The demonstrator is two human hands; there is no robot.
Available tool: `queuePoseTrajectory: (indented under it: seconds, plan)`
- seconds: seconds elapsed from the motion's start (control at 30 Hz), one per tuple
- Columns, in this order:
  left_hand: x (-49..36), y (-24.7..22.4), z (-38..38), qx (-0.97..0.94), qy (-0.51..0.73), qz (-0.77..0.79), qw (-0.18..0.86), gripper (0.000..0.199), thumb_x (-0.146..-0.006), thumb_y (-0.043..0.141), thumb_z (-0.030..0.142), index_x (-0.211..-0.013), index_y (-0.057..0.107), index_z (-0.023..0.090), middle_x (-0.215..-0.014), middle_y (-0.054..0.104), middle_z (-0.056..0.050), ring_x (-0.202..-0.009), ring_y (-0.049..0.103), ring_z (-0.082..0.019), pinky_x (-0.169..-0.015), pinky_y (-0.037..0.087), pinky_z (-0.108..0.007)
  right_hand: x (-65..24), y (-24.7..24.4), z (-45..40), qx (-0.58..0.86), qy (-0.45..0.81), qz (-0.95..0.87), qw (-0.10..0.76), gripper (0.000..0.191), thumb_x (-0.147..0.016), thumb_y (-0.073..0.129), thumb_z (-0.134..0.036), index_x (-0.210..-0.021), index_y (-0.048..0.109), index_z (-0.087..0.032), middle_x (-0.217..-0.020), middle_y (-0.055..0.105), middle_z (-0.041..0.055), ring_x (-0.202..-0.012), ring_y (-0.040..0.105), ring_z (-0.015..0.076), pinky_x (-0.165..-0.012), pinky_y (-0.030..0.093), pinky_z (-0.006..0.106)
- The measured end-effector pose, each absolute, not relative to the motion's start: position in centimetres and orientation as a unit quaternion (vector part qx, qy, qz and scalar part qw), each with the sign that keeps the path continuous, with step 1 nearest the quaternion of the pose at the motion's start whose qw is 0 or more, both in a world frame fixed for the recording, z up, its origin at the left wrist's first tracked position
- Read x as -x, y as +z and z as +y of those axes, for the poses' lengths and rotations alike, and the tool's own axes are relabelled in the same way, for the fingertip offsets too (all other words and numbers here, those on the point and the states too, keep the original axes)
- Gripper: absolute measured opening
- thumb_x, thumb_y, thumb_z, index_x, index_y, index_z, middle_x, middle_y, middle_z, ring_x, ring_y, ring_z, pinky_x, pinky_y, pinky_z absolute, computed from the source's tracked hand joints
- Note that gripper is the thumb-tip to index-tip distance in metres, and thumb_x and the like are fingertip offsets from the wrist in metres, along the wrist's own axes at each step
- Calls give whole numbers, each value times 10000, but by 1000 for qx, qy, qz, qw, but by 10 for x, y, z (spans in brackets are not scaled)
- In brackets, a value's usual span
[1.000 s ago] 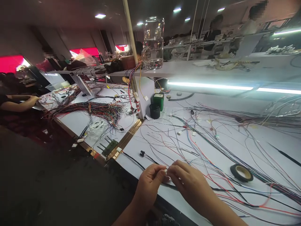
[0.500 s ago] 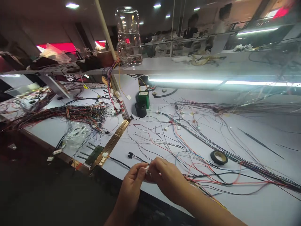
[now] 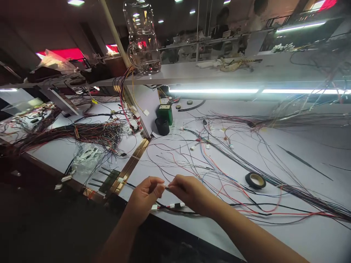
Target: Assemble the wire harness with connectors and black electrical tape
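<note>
My left hand [image 3: 144, 199] and my right hand [image 3: 190, 193] meet at their fingertips over the front of the white table. Each is closed in a pinch. Between the tips shows a small, thin piece, like a wire end [image 3: 166, 187], mostly hidden by the fingers. Under the hands runs a cable with a white connector [image 3: 154, 207] below my left hand and a black-and-white connector [image 3: 177, 205] below my right wrist. Loose thin wires [image 3: 189, 164] spread over the table just beyond my fingers.
A roll of black tape [image 3: 255, 180] lies to the right, beside a long wire bundle [image 3: 307, 199]. A black cup [image 3: 162, 126] and a green box [image 3: 166, 113] stand behind. At left are a pronged fixture [image 3: 108, 180] and a wire heap [image 3: 95, 133]. A clear jug [image 3: 144, 44] stands on the shelf.
Both hands have moved slightly left and up, and their fingertips are a little further apart. The connectors beneath them have come into view. The camera view has shifted slightly.
</note>
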State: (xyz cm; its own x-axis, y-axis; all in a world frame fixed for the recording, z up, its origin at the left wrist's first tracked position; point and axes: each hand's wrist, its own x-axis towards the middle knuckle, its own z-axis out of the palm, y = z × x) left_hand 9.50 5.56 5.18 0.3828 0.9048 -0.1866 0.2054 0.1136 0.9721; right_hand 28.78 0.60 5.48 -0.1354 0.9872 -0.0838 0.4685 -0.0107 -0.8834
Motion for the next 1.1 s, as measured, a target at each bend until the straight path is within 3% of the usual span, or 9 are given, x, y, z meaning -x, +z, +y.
queuePoseTrajectory:
  seconds: [0.17, 0.37, 0.5, 0.6, 0.7, 0.77, 0.87, 0.97, 1.1]
  plan:
    - [-94, 45, 65, -580, 341, 445, 591, 253, -792, 682, 393, -918, 623, 181, -619, 523, 36, -596, 443, -91, -567, 346, -206, -330, 14, -27, 585, 403, -635, 304, 246, -949, 417, -389, -847, 562, -218, -767, 625, -6, -694, 534, 138, -640, 401, 256]
    - [-101, 35, 74, -579, 294, 430, 627, 259, -823, 641, 409, -935, 616, 176, -625, 502, 35, -585, 411, -89, -556, 341, -211, -368, -33, -58, 619, 384, -643, 236, 296, -970, 346, -397, -901, 573, -220, -866, 657, 37, -776, 585, 181, -704, 440, 315]
    - [-102, 51, 72, -639, 251, 425, 590, 261, -844, 609, 423, -960, 627, 191, -670, 487, 32, -633, 420, -100, -606, 365, -222, -356, -7, -46, 565, 375, -710, 191, 246, -934, 439, -379, -1038, 617, -244, -1026, 660, 59, -936, 588, 219, -813, 442, 361]
    - [-103, 68, 67, -681, 235, 424, 549, 251, -838, 615, 424, -958, 634, 204, -702, 495, 30, -658, 434, -105, -637, 374, -230, -327, 36, -25, 512, 382, -723, 263, 460, -864, 577, -399, -1301, 491, -281, -1216, 599, 63, -1091, 532, 230, -928, 394, 370]
    - [-104, 78, 64, -703, 223, 411, 536, 255, -837, 611, 431, -952, 640, 206, -714, 522, 23, -674, 456, -117, -647, 384, -242, -300, 64, -5, 492, 486, -648, 320, 286, -908, 504, -395, -1142, 571, -245, -894, 632, 13, -746, 547, 139, -680, 419, 270]
    - [-103, 81, 64, -706, 215, 409, 536, 267, -836, 608, 438, -955, 644, 202, -709, 520, 20, -674, 456, -122, -643, 384, -246, -293, 67, 3, 494, 579, -551, 342, 286, -921, 464, -459, -930, 591, -203, -671, 512, -35, -549, 395, 90, -523, 312, 230]
    - [-103, 80, 64, -699, 208, 417, 543, 285, -824, 621, 441, -956, 652, 190, -703, 509, 19, -665, 445, -122, -629, 373, -246, -297, 54, 4, 462, 680, -431, 372, 356, -859, 557, -522, -781, 546, -175, -592, 373, -68, -518, 258, 72, -490, 203, 227]
    - [-108, 74, 63, -665, 236, 418, 572, 285, -814, 643, 425, -957, 656, 179, -681, 503, 23, -627, 430, -110, -610, 360, -240, -305, 42, -1, 456, 690, -403, 393, 356, -807, 636, -507, -771, 547, -164, -603, 370, -68, -545, 261, 74, -508, 196, 227]
    - [-122, 58, 57, -535, 308, 375, 692, 448, -763, 716, 385, -1158, 598, 209, -656, 522, 42, -581, 460, -91, -625, 377, -233, -306, 40, -4, 490, 640, -412, 424, 335, -829, 605, -495, -809, 571, -163, -613, 379, -65, -568, 294, 84, -537, 242, 224]
